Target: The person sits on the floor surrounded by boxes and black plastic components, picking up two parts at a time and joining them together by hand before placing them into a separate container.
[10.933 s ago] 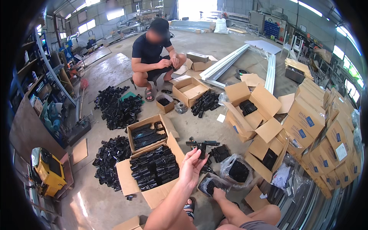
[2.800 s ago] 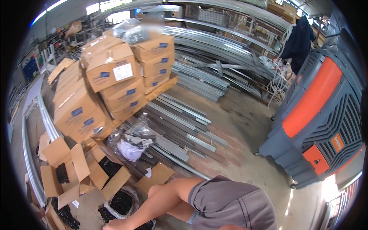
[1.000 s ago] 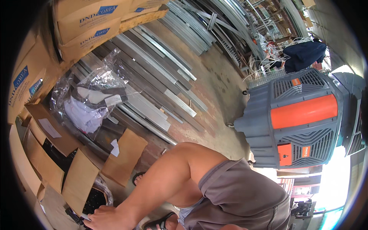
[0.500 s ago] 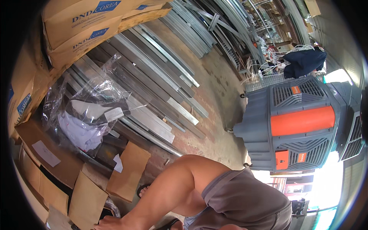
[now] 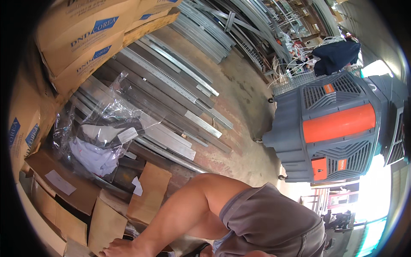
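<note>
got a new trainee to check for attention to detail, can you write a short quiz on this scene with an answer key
1. Multiple choice: what colour is the wide curved panel on the grey wheeled machine?
A) Yellow
B) Orange-red
C) White

2. True or false: in the picture, the clear plastic bag lies to the left of the machine.

3. Open question: which of the person's own hands is in view, and what is it near?

Key:
1. B
2. True
3. The right hand, at the lower edge, near a cardboard flap; whether it holds anything cannot be told.
</note>
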Demonstrator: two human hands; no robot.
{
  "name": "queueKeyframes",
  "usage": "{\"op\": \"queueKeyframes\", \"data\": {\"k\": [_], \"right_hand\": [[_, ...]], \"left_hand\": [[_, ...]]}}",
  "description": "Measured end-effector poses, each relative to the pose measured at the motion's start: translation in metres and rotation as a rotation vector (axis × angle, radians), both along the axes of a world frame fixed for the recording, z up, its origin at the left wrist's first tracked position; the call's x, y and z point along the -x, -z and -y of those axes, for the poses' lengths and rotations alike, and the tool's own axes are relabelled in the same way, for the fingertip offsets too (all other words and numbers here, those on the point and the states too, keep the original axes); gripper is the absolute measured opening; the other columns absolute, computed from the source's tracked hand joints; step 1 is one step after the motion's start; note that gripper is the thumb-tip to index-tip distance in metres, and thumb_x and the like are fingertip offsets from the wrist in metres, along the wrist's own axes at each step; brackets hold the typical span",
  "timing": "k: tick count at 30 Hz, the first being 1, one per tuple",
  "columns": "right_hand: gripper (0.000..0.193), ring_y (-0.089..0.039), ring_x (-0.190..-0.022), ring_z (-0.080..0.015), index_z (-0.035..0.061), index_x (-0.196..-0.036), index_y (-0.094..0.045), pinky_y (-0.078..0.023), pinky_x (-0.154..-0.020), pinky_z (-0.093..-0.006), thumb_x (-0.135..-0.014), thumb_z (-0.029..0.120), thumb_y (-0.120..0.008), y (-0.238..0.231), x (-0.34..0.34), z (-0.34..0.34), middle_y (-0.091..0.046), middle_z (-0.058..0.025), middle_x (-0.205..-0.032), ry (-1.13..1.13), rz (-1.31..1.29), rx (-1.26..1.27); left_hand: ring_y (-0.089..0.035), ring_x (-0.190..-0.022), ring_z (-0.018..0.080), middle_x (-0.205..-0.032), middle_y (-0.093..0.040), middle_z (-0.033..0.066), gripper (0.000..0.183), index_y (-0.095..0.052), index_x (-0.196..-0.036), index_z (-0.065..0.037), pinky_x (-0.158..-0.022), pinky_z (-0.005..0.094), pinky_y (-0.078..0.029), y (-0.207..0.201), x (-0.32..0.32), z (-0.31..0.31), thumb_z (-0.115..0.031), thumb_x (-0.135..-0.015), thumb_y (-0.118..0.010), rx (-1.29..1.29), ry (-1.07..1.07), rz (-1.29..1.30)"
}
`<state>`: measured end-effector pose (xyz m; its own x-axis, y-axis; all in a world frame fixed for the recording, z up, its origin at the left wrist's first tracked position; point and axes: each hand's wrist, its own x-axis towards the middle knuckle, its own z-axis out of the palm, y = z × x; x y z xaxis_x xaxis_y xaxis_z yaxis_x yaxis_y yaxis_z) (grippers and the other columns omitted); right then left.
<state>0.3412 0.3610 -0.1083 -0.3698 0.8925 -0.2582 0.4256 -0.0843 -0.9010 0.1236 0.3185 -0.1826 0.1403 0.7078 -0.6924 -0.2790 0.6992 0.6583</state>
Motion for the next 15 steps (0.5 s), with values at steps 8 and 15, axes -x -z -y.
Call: {"op": "queueKeyframes", "data": {"k": [8,15], "right_hand": [[0.046,-0.069,-0.079,-0.038,0.0004,-0.101,-0.06,-0.056,-0.069,-0.0484,-0.086,0.044,-0.061,-0.021,0.04,0.028,-0.07,-0.0193,-0.086,0.141,0.178,-0.052],[0.043,-0.068,-0.08,-0.0375,-0.0038,-0.11,-0.058,-0.053,-0.072,-0.0483,-0.079,0.025,-0.063,-0.035,0.088,0.084,-0.068,-0.0204,-0.082,0.023,0.036,-0.433]], "left_hand": [[-0.051,-0.118,0.027,-0.126,-0.052,0.0138,0.064,-0.049,-0.127,-0.003,-0.097,0.0466,-0.041,0.008,0.012,0.023,-0.06,-0.099,-0.034,-0.417,-0.022,-0.228],[-0.045,-0.128,0.0263,-0.137,-0.048,0.0113,0.067,-0.046,-0.135,-0.005,-0.107,0.0438,-0.034,-0.05,0.044,0.041,-0.06,-0.096,-0.043,-0.818,0.358,0.504]]}}
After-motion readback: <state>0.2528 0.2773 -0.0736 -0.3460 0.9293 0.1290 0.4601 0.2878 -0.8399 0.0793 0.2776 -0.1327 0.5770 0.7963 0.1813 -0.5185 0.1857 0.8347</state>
